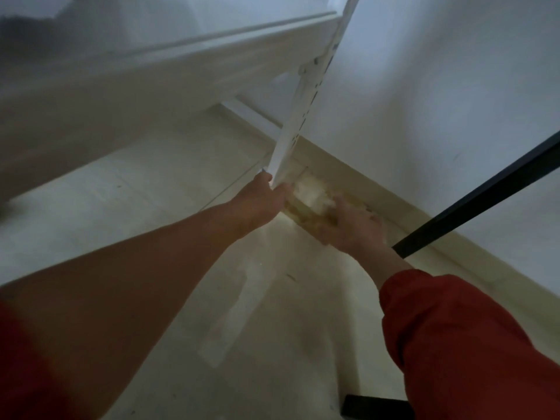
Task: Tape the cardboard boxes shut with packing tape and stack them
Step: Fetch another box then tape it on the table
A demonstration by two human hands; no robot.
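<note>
A pale tan, blurred flat thing, perhaps folded cardboard, is lying on the cream floor against the skirting, the left hand and right hand reaching onto its ends, though whether either is gripping it I cannot tell, and I judge it is best drawn out level, clear of the white slotted metal upright, with no writing showing.

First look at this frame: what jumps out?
The left hand and right hand meet low by the wall at a blurred yellowish object, at the foot of a white slotted upright. A black bar slants across the right side. No cardboard box is recognisable.
</note>
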